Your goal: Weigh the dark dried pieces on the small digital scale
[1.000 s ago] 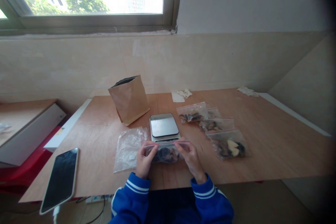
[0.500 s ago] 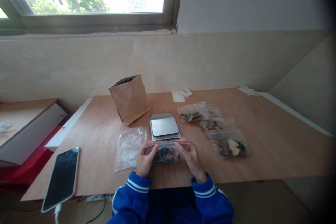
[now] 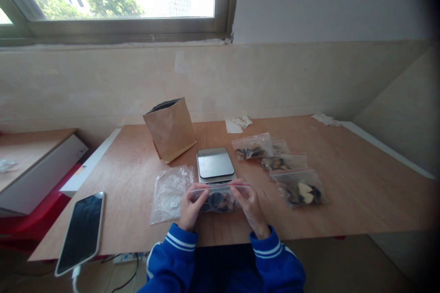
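Observation:
A clear zip bag (image 3: 220,202) with dark dried pieces inside hangs between my two hands, low over the table's front part. My left hand (image 3: 191,206) pinches its red-lined top edge at the left corner. At the other corner, my right hand (image 3: 250,206) grips the same edge between thumb and fingers. Just behind the bag is a kitchen scale (image 3: 215,163) with a bare metal plate; its front is partly covered by the bag and fingers. Flat, clear empty-looking bags (image 3: 168,197) lie beside my left hand.
Several filled zip bags (image 3: 299,187) lie to the right. An open brown paper pouch (image 3: 171,132) stands behind the scale's left side. A phone (image 3: 80,233) with a cable overhangs the table's front left edge. Crumpled tissue (image 3: 242,122) lies near the wall.
Almost nothing differs. Both hands keep hold of the bag's top edge, with only a slight shift of the fingers.

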A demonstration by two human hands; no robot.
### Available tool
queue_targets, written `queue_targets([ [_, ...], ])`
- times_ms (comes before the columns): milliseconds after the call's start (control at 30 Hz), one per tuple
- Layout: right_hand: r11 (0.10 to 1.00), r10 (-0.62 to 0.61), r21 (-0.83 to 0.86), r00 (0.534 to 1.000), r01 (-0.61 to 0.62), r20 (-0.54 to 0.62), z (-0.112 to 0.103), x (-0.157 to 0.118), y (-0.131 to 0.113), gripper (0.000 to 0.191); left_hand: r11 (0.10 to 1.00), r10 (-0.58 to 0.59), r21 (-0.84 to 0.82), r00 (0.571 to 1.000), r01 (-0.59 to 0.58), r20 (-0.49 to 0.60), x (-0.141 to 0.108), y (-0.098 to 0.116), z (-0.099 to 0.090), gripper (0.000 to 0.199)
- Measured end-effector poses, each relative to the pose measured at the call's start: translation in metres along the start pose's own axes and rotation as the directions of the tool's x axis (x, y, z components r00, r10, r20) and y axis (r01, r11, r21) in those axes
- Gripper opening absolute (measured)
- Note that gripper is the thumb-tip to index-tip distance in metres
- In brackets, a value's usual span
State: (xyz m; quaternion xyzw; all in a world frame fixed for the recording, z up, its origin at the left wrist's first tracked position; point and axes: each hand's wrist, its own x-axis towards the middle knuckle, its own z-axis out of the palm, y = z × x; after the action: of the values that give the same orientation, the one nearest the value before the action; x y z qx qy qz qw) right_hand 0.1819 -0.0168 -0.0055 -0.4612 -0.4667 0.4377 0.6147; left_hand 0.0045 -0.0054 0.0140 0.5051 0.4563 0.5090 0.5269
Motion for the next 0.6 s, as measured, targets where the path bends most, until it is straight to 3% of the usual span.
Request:
queue_targets([
  [267, 0.999, -0.021, -0.042, 0.995, 0.025, 0.096, 0.0000, -0.0004, -0.0035, 0.020, 1.000, 0.003, 0.019, 1.000, -0.003, -0.022, -0.0015, -0.0002, 0.0014, 0.022],
  [600, 0.986, -0.091, -0.131, 0.994, 0.099, 0.066, 0.0016, 0.0016, -0.0031, 0.018, 0.995, 0.071, 0.073, 0.997, -0.069, -0.022, -0.0008, 0.0001, 0.0008, 0.019],
])
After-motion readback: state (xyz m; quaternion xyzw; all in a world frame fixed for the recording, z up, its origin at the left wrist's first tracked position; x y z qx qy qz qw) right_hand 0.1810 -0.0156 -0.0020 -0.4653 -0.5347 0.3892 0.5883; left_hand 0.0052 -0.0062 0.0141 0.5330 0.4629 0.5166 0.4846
